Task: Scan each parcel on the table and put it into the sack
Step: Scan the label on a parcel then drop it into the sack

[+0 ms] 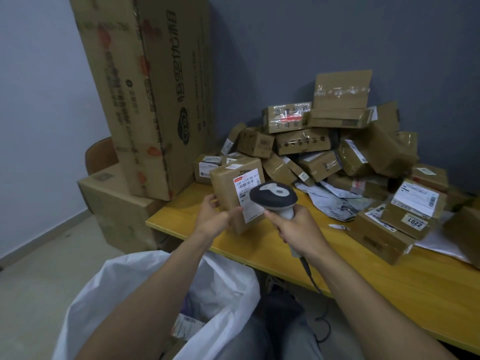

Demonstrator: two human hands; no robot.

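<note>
Cardboard parcel (226, 189) in left hand (213, 217), scanner (273, 196) in right hand (296, 230), possibly apart.

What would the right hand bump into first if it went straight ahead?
Probably the parcel in the left hand; the right hand points the scanner at its label, though depth is unclear.

Sack (117, 287) cut off below, label (246, 183) partly behind scanner (272, 195)
</note>
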